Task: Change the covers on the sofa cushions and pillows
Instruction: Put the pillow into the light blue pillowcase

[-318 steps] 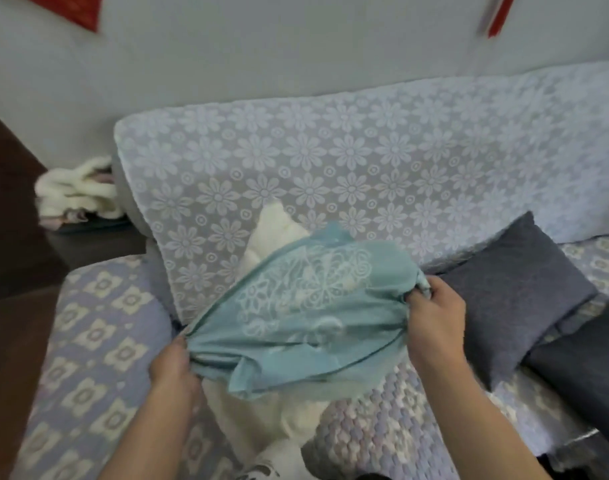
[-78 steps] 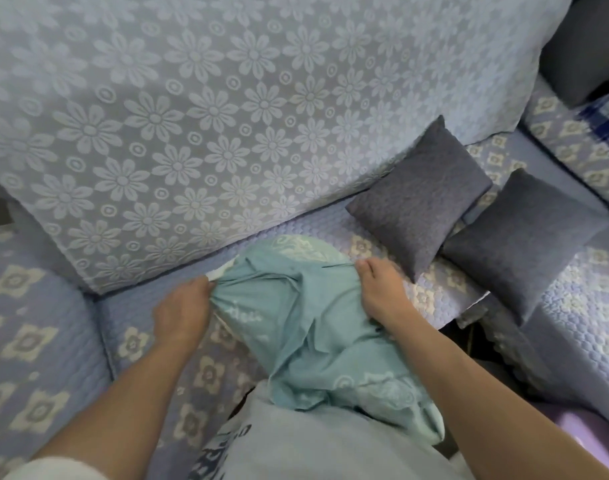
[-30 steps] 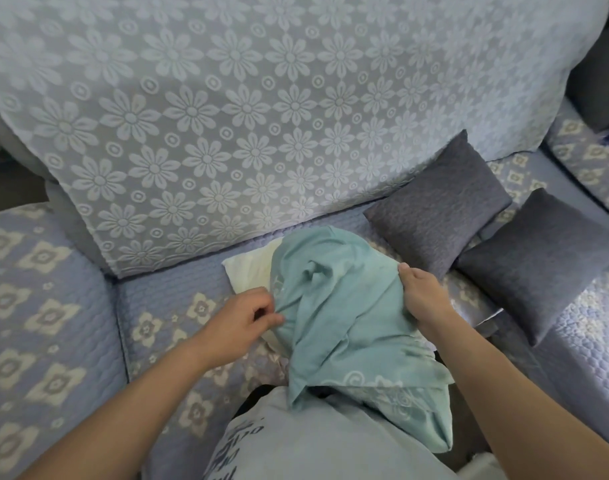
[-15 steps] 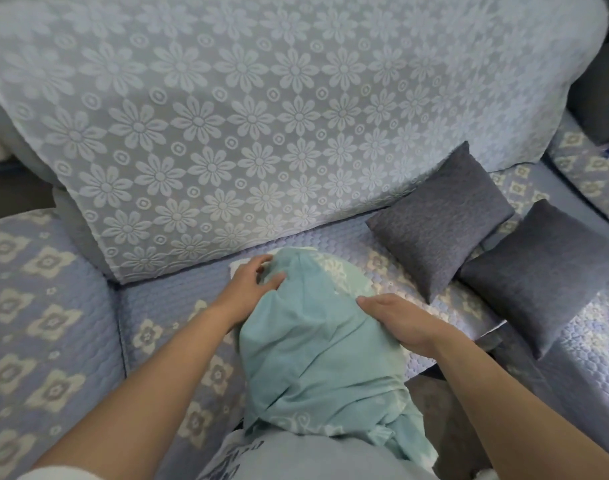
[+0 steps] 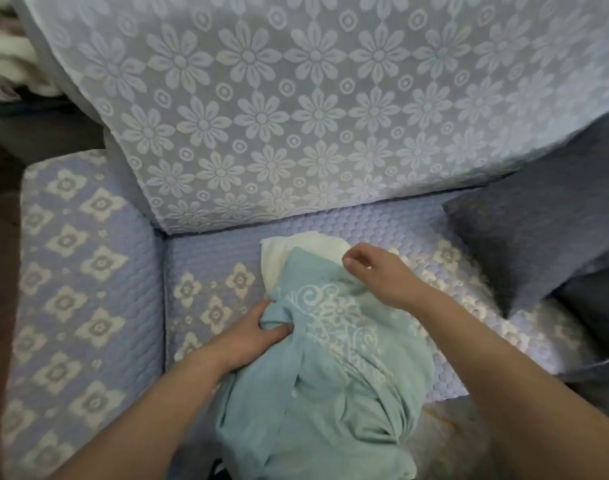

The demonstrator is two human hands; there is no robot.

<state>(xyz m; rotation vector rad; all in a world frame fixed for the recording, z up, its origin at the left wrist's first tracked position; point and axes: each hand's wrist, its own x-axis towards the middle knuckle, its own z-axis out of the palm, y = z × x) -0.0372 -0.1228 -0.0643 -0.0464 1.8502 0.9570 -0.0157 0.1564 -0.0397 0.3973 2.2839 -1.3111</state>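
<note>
Pillow [image 5: 296, 252], white, lies on the sofa seat [image 5: 213, 261] between and just beyond your hands, its far end bare, the rest inside the teal cover [image 5: 330, 375]. Your left hand [image 5: 251, 337] grips a bunched fold of the cover. Your right hand [image 5: 375, 271] rests on the cover's edge, fingers curled; whether it pinches cloth is unclear. Grey cushion [image 5: 538, 244] sits right of it.

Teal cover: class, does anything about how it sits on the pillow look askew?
Yes. The teal cover is bunched and twisted, leaving the white pillow corner bare at the far end. The left hand grips a fold; the right hand pinches its edge.
</note>
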